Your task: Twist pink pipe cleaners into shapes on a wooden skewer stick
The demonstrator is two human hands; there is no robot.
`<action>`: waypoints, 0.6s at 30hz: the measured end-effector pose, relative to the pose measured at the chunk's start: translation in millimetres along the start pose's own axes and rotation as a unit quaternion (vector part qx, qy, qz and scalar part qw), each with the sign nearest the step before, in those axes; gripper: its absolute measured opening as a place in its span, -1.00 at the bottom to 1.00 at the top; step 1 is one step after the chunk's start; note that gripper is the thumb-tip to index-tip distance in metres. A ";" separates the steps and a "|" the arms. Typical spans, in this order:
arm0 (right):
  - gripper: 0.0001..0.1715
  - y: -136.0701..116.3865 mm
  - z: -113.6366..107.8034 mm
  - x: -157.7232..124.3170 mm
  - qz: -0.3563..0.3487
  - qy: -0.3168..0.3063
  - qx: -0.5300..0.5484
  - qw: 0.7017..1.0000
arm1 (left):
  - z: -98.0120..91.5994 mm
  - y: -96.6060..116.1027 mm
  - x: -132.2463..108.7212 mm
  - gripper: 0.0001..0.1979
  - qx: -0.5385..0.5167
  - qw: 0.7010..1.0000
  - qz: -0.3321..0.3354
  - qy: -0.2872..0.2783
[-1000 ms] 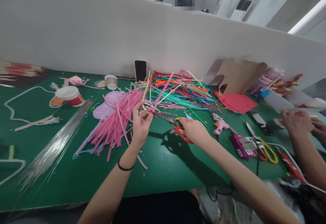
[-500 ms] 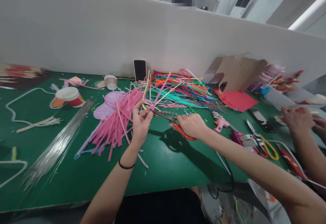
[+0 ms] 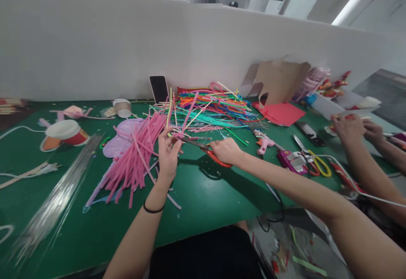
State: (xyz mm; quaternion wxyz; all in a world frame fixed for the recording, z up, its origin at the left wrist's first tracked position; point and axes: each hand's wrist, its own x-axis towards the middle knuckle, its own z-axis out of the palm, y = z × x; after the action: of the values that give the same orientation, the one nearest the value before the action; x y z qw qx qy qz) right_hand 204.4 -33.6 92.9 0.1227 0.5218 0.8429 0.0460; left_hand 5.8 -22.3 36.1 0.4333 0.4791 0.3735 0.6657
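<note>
My left hand (image 3: 167, 154) pinches a pink pipe cleaner (image 3: 186, 119) that sticks up and to the right from its fingertips. My right hand (image 3: 226, 151) grips red-handled scissors (image 3: 203, 148), whose blades point left and meet the pipe cleaner just beside my left fingers. Left of my left hand lies a heap of pink pipe cleaners (image 3: 133, 158) on the green table (image 3: 196, 194). Behind both hands a tangle of multicoloured pipe cleaners (image 3: 215, 108) is spread out.
A phone (image 3: 159, 88) leans on the white partition. A bundle of thin wires (image 3: 53, 203) lies at left, near a paper cup (image 3: 65, 130). A pink glue gun (image 3: 264, 140), yellow-handled scissors (image 3: 314, 160), red paper (image 3: 281, 113) and cardboard (image 3: 279, 81) lie right. Another person's hands (image 3: 352, 129) work far right.
The view has swung right, so everything sits further left in frame. My hands keep their hold; the scissors have closed in on the pink pipe cleaner at my left fingertips.
</note>
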 end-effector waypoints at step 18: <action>-0.31 -2.4 25.6 -48.5 0.256 0.068 0.069 0.962 | -7.2 -5.8 9.0 -0.79 -0.003 0.998 -0.015 0.055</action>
State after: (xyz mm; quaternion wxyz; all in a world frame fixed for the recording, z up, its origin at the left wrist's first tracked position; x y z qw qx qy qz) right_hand 229.5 -79.2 75.4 0.0127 0.7231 0.6886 0.0525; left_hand -1.4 -12.5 31.8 0.4237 0.4350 0.4019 0.6854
